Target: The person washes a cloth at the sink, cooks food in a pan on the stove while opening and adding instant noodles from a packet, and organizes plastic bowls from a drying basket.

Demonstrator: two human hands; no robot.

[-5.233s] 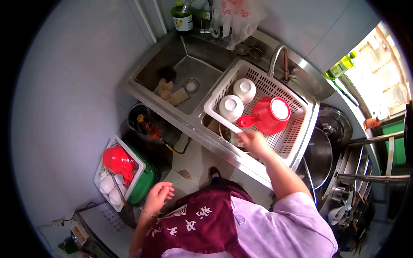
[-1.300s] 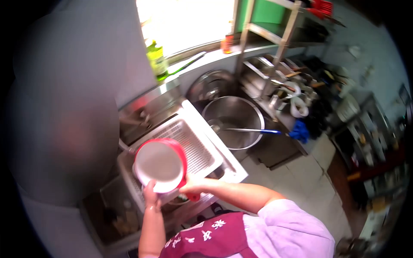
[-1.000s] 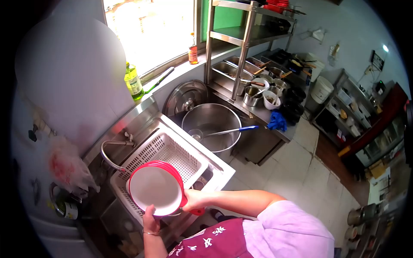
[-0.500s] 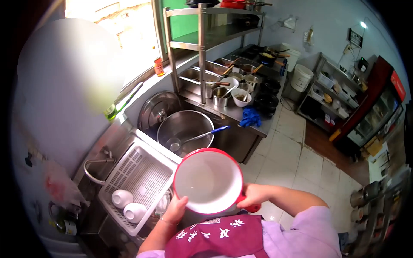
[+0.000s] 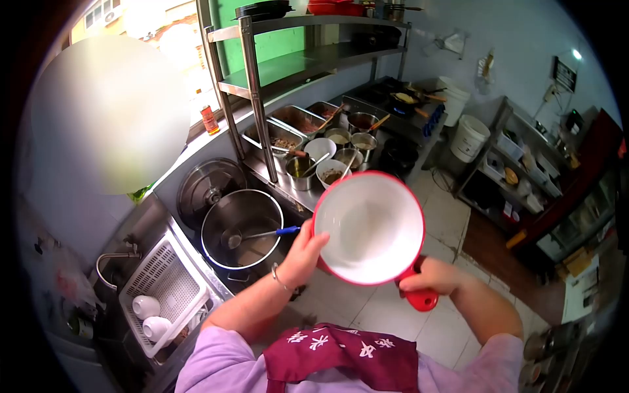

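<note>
Between my hands is a red-rimmed pot (image 5: 371, 229) with a white inside, held over the floor and tilted so its bowl faces me. My left hand (image 5: 306, 250) grips the near left wall, thumb over the rim. My right hand (image 5: 429, 276) is closed round the red handle at the lower right. The inside looks bare apart from a faint sheen. Left of the pot stands a large steel stockpot (image 5: 242, 229), with a blue-handled ladle (image 5: 265, 233) resting in it. Its round lid (image 5: 211, 190) leans against the wall behind.
A white plastic basket (image 5: 167, 275) with two white cups (image 5: 151, 318) sits over the sink by a faucet (image 5: 108, 259). Steel pans and bowls of food (image 5: 301, 171) line the counter under a metal shelf (image 5: 255, 98). Tiled floor (image 5: 367, 308) lies to the right.
The pot has moved up and to the right, away from the sink and toward the counter, with both hands still on it. The whole view has shifted too.
</note>
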